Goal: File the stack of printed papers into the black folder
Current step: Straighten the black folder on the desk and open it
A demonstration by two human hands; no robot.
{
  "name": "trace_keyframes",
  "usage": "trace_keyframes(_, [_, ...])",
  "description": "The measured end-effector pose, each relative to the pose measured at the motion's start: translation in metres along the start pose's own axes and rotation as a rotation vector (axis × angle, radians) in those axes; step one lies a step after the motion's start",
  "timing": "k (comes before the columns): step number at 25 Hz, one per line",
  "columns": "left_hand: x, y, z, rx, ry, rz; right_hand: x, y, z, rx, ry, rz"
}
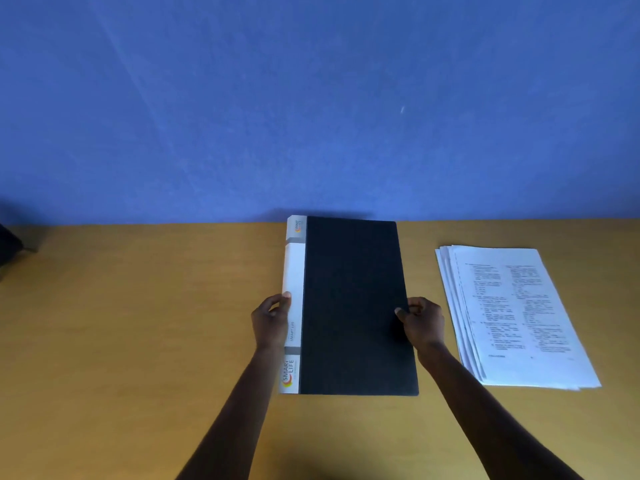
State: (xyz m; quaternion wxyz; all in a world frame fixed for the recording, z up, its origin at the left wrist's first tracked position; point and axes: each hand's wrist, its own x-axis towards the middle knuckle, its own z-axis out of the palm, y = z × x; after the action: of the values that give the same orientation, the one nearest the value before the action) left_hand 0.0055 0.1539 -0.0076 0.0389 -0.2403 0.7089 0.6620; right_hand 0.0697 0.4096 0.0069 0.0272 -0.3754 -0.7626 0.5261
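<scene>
The black folder (353,306) lies closed on the wooden table (138,323), its white labelled spine on the left. My left hand (272,322) grips the spine edge about halfway down. My right hand (420,320) pinches the folder's right edge, thumb on the cover. The stack of printed papers (516,313) rests fanned out on the table to the right of the folder, a short gap away from my right hand.
A blue wall (311,98) rises straight behind the table's far edge, close to the folder's top. A dark object (8,247) shows at the far left edge of the table. Bare wood stretches left of the folder and in front of it.
</scene>
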Motion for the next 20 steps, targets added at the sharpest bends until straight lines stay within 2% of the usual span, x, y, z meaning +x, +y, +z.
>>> trace_keyframes(4, [-0.012, -0.013, 0.023, 0.086, 0.010, 0.060, 0.008, 0.017, -0.017, -0.052, 0.025, 0.028])
trace_keyframes(10, [-0.024, -0.025, 0.036, 0.184, 0.037, 0.051, 0.017, 0.033, -0.026, -0.124, -0.004, 0.092])
trace_keyframes(15, [-0.032, -0.026, 0.036, 0.365, 0.050, 0.199, 0.018, 0.031, -0.029, -0.181, -0.016, 0.067])
trace_keyframes(20, [-0.037, -0.025, 0.035, 0.456, 0.027, 0.249, 0.020, 0.024, -0.033, -0.354, -0.005, 0.060])
